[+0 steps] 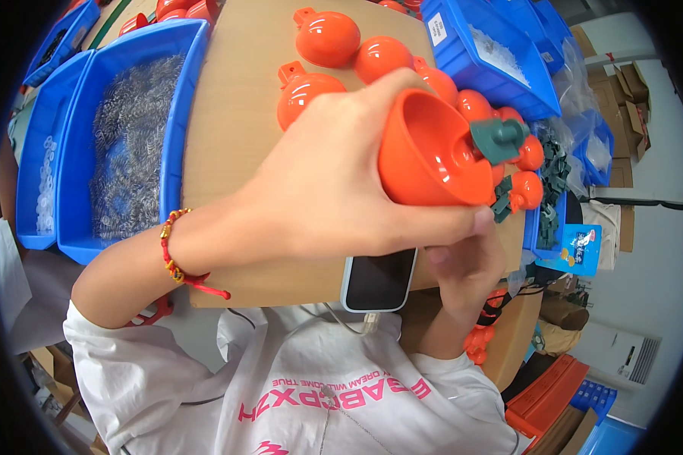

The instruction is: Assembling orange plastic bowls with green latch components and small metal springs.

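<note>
My left hand (334,159), with a braided red bracelet at its wrist, is closed around a hollow orange-red plastic shell (421,144). The shell's open side faces up, and a moulded recess shows inside. Against the shell's right rim sits a small dark green plastic piece (501,140), slightly blurred; whether it is attached cannot be made out. My right hand (467,277) is curled just below the shell, its thumb bent. Most of its fingers are hidden behind my left thumb and the shell. Beyond my hands lie several round orange-red plastic balls (328,38) with tabs.
On the left stand blue bins, one with metal springs (133,136), another with small white pieces (46,189). At the right are a blue bin of clear parts (497,57) and dark green pieces (555,178). A phone (379,280) lies at the cardboard-covered table's (235,152) near edge.
</note>
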`<state>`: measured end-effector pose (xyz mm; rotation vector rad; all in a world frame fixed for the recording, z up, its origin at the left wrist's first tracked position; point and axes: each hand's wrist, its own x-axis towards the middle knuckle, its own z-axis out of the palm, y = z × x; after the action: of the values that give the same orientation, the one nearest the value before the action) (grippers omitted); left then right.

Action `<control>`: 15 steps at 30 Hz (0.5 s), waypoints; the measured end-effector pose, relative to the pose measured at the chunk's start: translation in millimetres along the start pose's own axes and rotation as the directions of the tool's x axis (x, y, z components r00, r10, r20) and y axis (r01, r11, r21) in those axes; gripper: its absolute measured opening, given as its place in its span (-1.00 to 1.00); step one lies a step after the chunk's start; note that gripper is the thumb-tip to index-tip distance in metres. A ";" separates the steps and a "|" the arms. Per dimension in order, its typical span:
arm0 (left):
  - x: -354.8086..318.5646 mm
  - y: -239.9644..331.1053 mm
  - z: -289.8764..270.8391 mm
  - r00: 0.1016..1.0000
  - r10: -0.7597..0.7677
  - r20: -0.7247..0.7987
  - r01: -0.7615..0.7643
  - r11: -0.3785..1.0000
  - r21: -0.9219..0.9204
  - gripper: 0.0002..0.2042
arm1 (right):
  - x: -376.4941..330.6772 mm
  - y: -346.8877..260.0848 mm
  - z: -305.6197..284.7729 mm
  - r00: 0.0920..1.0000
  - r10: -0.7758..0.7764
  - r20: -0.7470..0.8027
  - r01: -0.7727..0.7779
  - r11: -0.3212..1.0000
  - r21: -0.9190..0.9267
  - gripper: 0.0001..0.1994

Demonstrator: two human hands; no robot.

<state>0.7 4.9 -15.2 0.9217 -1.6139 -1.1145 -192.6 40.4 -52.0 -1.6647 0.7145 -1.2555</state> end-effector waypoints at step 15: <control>8.0 -5.2 -23.5 0.961 0.156 -0.227 -0.113 0.975 0.192 -0.52 | 85.9 5.7 7.8 0.968 0.127 0.218 -0.136 0.990 0.025 -0.67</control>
<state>21.3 -9.8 -14.5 1.0048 -1.5661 -0.7423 -157.7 -32.5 -21.4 -1.6620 0.6504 -0.9718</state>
